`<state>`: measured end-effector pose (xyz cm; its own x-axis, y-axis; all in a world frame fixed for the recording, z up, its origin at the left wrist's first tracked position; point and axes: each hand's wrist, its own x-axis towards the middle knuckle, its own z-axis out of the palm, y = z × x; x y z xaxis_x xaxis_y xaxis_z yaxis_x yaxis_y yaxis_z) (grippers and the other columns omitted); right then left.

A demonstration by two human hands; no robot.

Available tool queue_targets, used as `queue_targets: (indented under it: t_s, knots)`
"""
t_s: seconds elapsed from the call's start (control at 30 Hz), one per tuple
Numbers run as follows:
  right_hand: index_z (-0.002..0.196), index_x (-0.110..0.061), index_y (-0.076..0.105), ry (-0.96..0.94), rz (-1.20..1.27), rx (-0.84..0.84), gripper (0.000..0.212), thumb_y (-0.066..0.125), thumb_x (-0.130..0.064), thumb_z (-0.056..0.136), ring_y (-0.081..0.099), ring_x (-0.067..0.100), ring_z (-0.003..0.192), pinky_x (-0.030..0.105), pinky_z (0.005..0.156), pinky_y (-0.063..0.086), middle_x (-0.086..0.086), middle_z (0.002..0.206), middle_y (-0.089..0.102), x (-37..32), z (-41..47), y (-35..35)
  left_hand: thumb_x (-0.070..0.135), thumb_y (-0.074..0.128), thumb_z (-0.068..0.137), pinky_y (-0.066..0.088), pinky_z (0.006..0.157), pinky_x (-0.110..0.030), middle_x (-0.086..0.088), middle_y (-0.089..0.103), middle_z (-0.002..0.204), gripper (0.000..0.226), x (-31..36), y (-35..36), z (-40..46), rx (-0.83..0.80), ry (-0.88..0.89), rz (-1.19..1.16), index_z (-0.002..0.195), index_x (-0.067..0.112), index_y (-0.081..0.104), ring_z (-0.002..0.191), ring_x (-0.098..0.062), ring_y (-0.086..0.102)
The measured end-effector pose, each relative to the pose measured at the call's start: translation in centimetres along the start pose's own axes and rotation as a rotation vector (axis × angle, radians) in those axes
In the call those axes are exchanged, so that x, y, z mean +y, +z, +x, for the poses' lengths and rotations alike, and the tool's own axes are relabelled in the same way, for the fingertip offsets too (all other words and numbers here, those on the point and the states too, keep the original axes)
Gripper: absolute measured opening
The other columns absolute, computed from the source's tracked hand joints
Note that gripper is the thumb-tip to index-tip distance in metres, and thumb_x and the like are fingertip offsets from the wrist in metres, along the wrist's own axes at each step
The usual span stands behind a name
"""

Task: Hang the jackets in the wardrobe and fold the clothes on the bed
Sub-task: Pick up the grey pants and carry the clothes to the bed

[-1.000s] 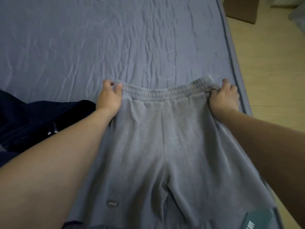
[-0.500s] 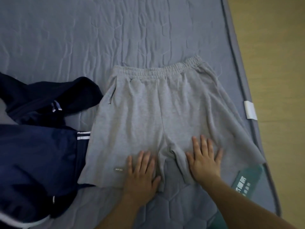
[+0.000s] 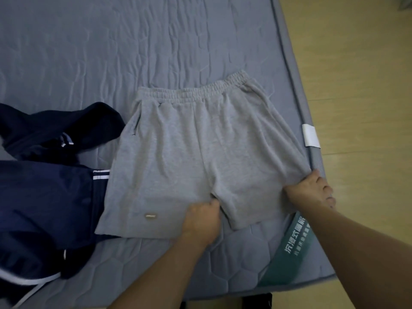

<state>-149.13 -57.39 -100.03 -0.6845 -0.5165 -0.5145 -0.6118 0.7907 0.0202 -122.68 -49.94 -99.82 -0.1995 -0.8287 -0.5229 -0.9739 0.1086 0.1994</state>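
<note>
Grey shorts lie flat on the bed, waistband toward the far side, legs toward the person, near the bed's right edge. Left hand sits at the crotch, fingers curled & bunched, pinching fabric at the inner leg seam. Right hand is at the outer hem of the right leg, fingers curled under, gripping the cloth at the mattress edge; fingertips partly hidden, so can't tell exactly how they pinch. Navy jacket w/ white stripes lies crumpled just left of the shorts, touching the left leg. Green label on the mattress corner, white tag on its side.
</note>
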Motion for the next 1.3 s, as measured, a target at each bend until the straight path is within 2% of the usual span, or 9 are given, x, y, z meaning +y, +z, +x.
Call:
queue_targets:
  t_s: [0.1, 0.33, 0.5, 0.63, 0.73, 0.83, 1.0, 1.13, 1.3]
  knots:
    - [0.131, -0.019, 0.050, 0.150, 0.210, 0.007, 0.060, 0.056, -0.030, 0.073, 0.045, 0.042, 0.121, 0.052, 0.102, 0.041, 0.020, 0.131, 0.047, 0.9, -0.6, -1.4, 0.030, 0.048, 0.092, 0.039, 0.102, -0.036, -0.007, 0.050, 0.133, 0.060, 0.3, 0.4, -2.0, -0.280, 0.145, -0.089, 0.149, 0.017, 0.030, 0.121, -0.028, 0.047]
    - [0.146, -0.018, 0.032, 0.747, 1.284, -0.362, 0.092, 0.081, -0.039, 0.071, 0.048, 0.036, 0.125, 0.053, 0.104, 0.041, 0.008, 0.146, 0.042, -0.6, -6.9, 2.5, 0.046, 0.058, 0.077, 0.029, 0.099, -0.047, -0.006, 0.030, 0.142, 0.081, -8.0, 0.1, -5.6, -0.254, 0.061, 0.359, 0.146, 0.027, 0.020, 0.130, -0.027, 0.035]
    - [0.114, -0.011, 0.058, 0.527, 1.280, -0.222, 0.034, 0.067, -0.009, 0.082, 0.061, 0.026, 0.096, 0.048, 0.093, 0.051, 0.008, 0.105, 0.064, -3.3, -6.8, 2.9, 0.024, 0.077, 0.069, 0.051, 0.078, -0.047, -0.009, 0.057, 0.118, 0.054, -10.8, -0.1, -5.4, -0.198, 0.026, 0.401, 0.120, 0.022, 0.059, 0.105, -0.029, 0.057]
    - [0.135, -0.007, 0.041, 0.284, 1.012, 0.045, 0.054, 0.061, -0.014, 0.086, 0.047, 0.020, 0.084, 0.031, 0.082, 0.041, 0.003, 0.102, 0.044, -5.2, -7.5, 0.2, 0.021, 0.052, 0.089, 0.048, 0.089, -0.035, -0.009, 0.060, 0.125, 0.031, -11.5, -5.4, 0.4, -0.396, -0.086, 0.155, 0.118, 0.018, 0.062, 0.113, -0.027, 0.058]
    - [0.132, -0.009, 0.045, 0.247, 1.144, -0.043, 0.045, 0.056, -0.015, 0.089, 0.050, 0.017, 0.067, 0.031, 0.075, 0.048, 0.005, 0.095, 0.051, -10.1, -7.1, -2.7, 0.024, 0.051, 0.092, 0.045, 0.097, -0.035, -0.015, 0.059, 0.132, 0.038, -11.5, -11.2, 6.1, -0.486, -0.186, 0.033, 0.125, 0.009, 0.062, 0.116, -0.031, 0.058]
    - [0.122, -0.014, 0.052, 0.207, 1.378, -0.341, 0.030, 0.049, -0.023, 0.095, 0.061, 0.020, 0.073, 0.030, 0.066, 0.058, 0.008, 0.101, 0.057, -16.6, -7.0, -5.3, 0.031, 0.048, 0.092, 0.046, 0.093, -0.039, -0.014, 0.058, 0.127, 0.036, -12.2, -16.2, 9.2, -0.104, -0.196, -0.079, 0.123, 0.014, 0.056, 0.113, -0.033, 0.055]
    - [0.136, -0.010, 0.047, -0.468, 0.604, -0.179, 0.046, 0.043, -0.006, 0.090, 0.051, 0.030, 0.119, 0.043, 0.105, 0.041, 0.013, 0.135, 0.049, -18.2, -7.7, -4.1, 0.043, 0.057, 0.082, 0.039, 0.103, -0.044, -0.011, 0.046, 0.139, 0.059, -15.9, -15.6, 7.9, -0.079, -0.205, -0.062, 0.134, 0.020, 0.040, 0.128, -0.031, 0.041]
    - [0.141, -0.017, 0.041, -1.208, -0.232, -0.033, 0.070, 0.049, -0.045, 0.076, 0.040, 0.033, 0.130, 0.047, 0.112, 0.023, 0.009, 0.142, 0.041, -15.8, -10.8, -0.1, 0.062, 0.064, 0.070, 0.036, 0.106, -0.046, -0.010, 0.031, 0.148, 0.093, -20.3, -10.9, 3.5, -0.205, -0.394, -0.065, 0.144, 0.024, 0.022, 0.134, -0.029, 0.033]
    - [0.143, -0.021, 0.027, -1.180, -0.665, -0.187, 0.090, 0.064, -0.061, 0.071, 0.033, 0.029, 0.131, 0.049, 0.113, 0.015, 0.006, 0.139, 0.034, -14.3, -14.6, 6.2, 0.082, 0.050, 0.057, 0.023, 0.113, -0.052, -0.009, 0.033, 0.146, 0.115, -21.1, -8.1, 1.0, -0.031, -0.079, 0.098, 0.151, 0.021, 0.027, 0.132, -0.031, 0.037]
